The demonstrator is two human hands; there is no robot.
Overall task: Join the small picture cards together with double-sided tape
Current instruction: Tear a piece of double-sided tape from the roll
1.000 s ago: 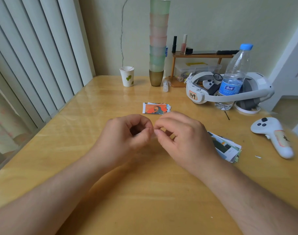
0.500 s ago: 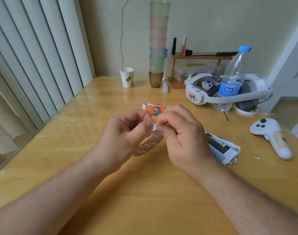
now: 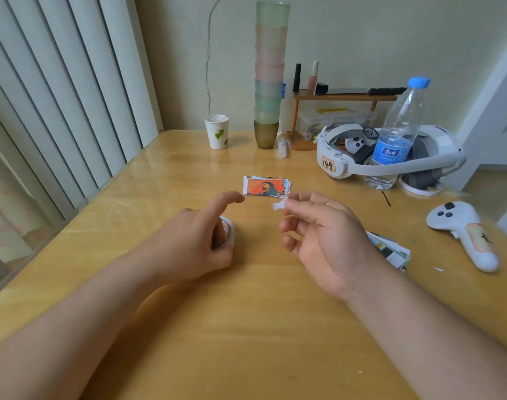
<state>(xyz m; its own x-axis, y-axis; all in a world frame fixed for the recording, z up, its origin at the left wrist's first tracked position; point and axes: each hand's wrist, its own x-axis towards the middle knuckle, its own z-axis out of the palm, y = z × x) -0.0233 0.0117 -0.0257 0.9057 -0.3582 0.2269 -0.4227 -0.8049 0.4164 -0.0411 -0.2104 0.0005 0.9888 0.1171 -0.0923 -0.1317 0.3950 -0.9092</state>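
On the table (image 3: 246,327), the left hand (image 3: 194,241) curls its lower fingers round the tape roll (image 3: 227,230), forefinger lifted free. Just right of the roll, the right hand (image 3: 324,241) has its grip closed in a pinch on a small torn piece of tape (image 3: 279,204), other fingers loose. Beyond that piece lies the card stack (image 3: 266,186), orange picture uppermost; a second pile of cards (image 3: 391,249) sits right of the roll, partly hidden. Best to keep the pinch on one corner only, lay the piece flat near a card's edge, then press it smooth.
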